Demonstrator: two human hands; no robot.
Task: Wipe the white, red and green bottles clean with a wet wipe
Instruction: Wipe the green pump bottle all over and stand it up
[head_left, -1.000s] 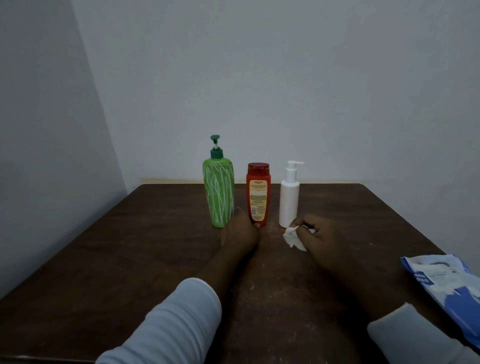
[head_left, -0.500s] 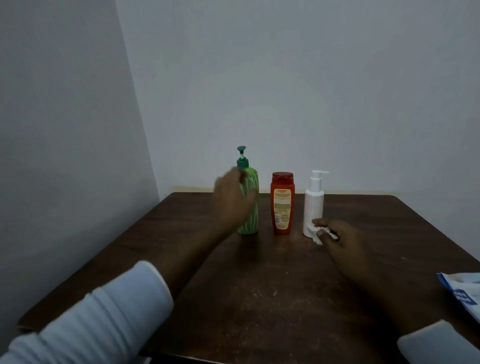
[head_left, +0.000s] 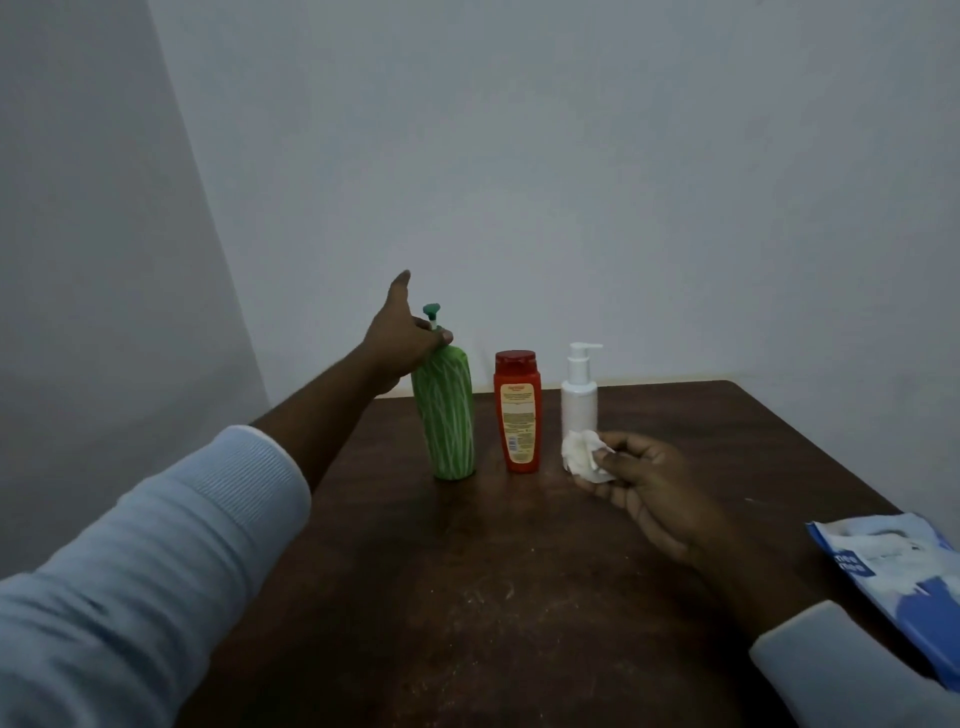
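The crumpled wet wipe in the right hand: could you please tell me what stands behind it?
The white bottle stands behind the wet wipe that the right hand pinches. Its pump and upper body show; the wipe covers its base, so contact cannot be told.

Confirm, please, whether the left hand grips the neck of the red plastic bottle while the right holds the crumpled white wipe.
No: the head view shows the left hand gripping the neck of the green striped plastic pump bottle, not the red plastic bottle. The right hand holds the crumpled white wipe.
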